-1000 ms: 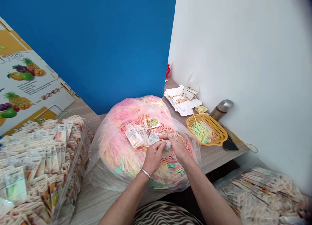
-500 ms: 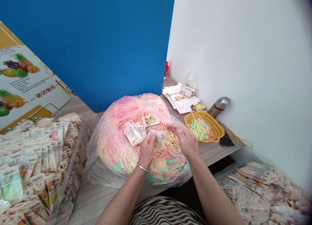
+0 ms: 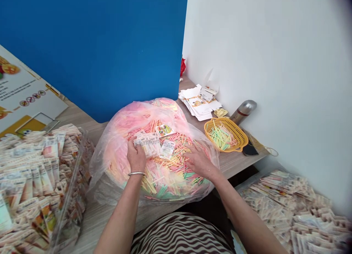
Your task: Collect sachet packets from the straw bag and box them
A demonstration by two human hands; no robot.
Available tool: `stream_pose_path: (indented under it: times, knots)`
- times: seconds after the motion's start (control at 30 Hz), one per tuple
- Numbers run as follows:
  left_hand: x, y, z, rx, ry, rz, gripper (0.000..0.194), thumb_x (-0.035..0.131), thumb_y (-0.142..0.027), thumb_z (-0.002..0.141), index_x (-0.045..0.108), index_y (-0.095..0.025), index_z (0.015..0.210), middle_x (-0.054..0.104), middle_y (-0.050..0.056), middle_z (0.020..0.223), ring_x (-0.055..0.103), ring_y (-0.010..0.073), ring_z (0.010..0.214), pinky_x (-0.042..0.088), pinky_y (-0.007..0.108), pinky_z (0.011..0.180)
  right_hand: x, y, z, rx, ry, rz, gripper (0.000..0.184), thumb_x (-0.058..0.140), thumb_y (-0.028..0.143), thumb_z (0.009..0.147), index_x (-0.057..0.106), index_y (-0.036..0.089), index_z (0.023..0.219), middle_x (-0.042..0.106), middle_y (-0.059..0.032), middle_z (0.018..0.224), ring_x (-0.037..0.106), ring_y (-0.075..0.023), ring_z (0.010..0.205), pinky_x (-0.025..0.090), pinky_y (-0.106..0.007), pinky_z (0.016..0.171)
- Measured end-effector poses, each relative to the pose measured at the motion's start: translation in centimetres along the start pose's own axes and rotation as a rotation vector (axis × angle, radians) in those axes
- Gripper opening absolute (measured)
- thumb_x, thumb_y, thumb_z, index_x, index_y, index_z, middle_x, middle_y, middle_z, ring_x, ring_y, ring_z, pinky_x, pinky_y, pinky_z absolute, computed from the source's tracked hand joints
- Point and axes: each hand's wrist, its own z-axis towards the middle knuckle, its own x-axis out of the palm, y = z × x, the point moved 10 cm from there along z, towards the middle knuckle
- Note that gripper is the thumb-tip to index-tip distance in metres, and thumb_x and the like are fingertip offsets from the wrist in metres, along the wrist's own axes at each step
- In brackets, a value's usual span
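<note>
A large clear plastic bag (image 3: 101, 169) lies opened on the table, filled with thin pastel sticks (image 3: 180, 166) in pink, yellow and green. On the sticks rests a fan of small clear printed packets (image 3: 150, 144). My left hand (image 3: 136, 158) is closed on its left edge, fingertips partly hidden. A single packet (image 3: 167, 149) lies just right of the fan, and a colourful printed card or packet (image 3: 164, 130) lies behind it. My right hand (image 3: 200, 160) has its fingers apart, touching the loose sticks on the right side of the bag.
At left stands a clear container (image 3: 68, 195) heaped with filled packets; more packets (image 3: 291, 206) fill a bag at lower right. A yellow basket (image 3: 242, 136) of sticks, a metal flask (image 3: 244, 110) and flattened white boxes (image 3: 199, 103) are at right. A blue panel (image 3: 96, 56) rises behind.
My left hand has moved left onto the fanned packets. The packet it held now lies on the sticks. My right hand has come down to the sticks. The view has shifted slightly.
</note>
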Motion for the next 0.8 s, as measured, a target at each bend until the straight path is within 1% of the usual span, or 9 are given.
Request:
stream_pose_path:
  times: [0.07,0.17,0.3,0.37,0.47,0.57,0.67,0.73,0.8]
  knots:
    - [0.3,-0.4,-0.1,0.024,0.014,0.016,0.040,0.041,-0.017,0.086,0.056,-0.017,0.123,0.066,0.010,0.113,0.062,0.0230,0.105,0.047,0.037,0.096,0.6,0.6,0.6,0.015,0.013,-0.065,0.039,0.062,0.012,0.081,0.069,0.025,0.116,0.039,-0.0074,0.152,0.014,-0.0380,0.147,0.018,-0.060,0.115]
    - [0.5,-0.5,0.0,0.033,0.031,0.039,0.042,0.041,-0.017,0.085,0.055,-0.016,0.125,0.065,0.011,0.116,0.061,0.0247,0.108,0.046,0.039,0.099,1.3,1.0,1.7,0.041,0.036,-0.135,0.041,0.056,0.010,0.081,0.066,0.023,0.120,0.033,-0.0083,0.156,0.009,-0.0395,0.147,0.012,-0.062,0.115]
    - [0.4,-0.3,0.0,0.022,0.036,0.034,0.041,0.042,-0.019,0.085,0.055,-0.017,0.124,0.066,0.010,0.113,0.062,0.0250,0.107,0.046,0.040,0.099,1.4,0.8,2.7,0.053,0.045,-0.146,0.044,0.050,0.008,0.082,0.062,0.018,0.123,0.030,-0.0117,0.157,0.007,-0.0386,0.148,0.012,-0.061,0.115]
    - [0.4,-0.3,0.0,0.020,0.045,0.035,0.041,0.042,-0.019,0.085,0.055,-0.017,0.124,0.067,0.010,0.110,0.062,0.0247,0.106,0.047,0.040,0.098,1.6,0.4,2.8,0.068,0.067,-0.141,0.049,0.048,0.007,0.082,0.060,0.019,0.128,0.029,-0.0115,0.158,0.008,-0.0389,0.148,0.014,-0.062,0.114]
    - [0.5,-0.2,0.1,0.015,0.054,0.065,0.043,0.041,-0.018,0.085,0.054,-0.016,0.126,0.066,0.011,0.110,0.062,0.0252,0.105,0.047,0.041,0.098,2.2,0.1,3.0,0.090,0.108,-0.150,0.054,0.051,0.011,0.081,0.055,0.022,0.134,0.027,-0.0130,0.158,0.014,-0.0431,0.146,0.017,-0.065,0.111]
    - [0.7,-0.2,0.3,0.026,0.052,0.101,0.046,0.041,-0.016,0.084,0.053,-0.016,0.128,0.065,0.012,0.115,0.061,0.0254,0.107,0.047,0.041,0.098,2.2,0.7,3.5,0.059,0.052,-0.201,0.045,0.050,0.014,0.084,0.058,0.020,0.128,0.026,-0.0120,0.159,0.016,-0.0435,0.145,0.017,-0.066,0.111]
    - [1.1,-0.2,0.4,0.043,0.075,0.130,0.047,0.044,-0.016,0.083,0.051,-0.016,0.130,0.066,0.011,0.112,0.061,0.0253,0.107,0.048,0.040,0.096,2.4,1.4,3.9,0.016,-0.010,-0.267,0.036,0.044,0.014,0.088,0.061,0.017,0.120,0.029,-0.0113,0.158,0.009,-0.0411,0.147,0.011,-0.066,0.113]
    - [1.3,-0.2,0.4,0.047,0.101,0.146,0.049,0.045,-0.017,0.083,0.050,-0.015,0.131,0.067,0.011,0.108,0.062,0.0251,0.103,0.049,0.040,0.094,2.7,1.5,4.1,0.007,-0.017,-0.290,0.035,0.042,0.014,0.090,0.061,0.016,0.120,0.027,-0.0117,0.159,0.004,-0.0406,0.148,0.007,-0.067,0.113]
    - [1.4,-0.3,0.4,0.049,0.120,0.166,0.049,0.046,-0.018,0.083,0.050,-0.015,0.132,0.067,0.011,0.108,0.063,0.0252,0.099,0.049,0.042,0.094,3.1,1.5,4.1,0.003,-0.010,-0.298,0.036,0.040,0.014,0.092,0.060,0.016,0.122,0.026,-0.0117,0.159,0.003,-0.0410,0.148,0.007,-0.068,0.112]
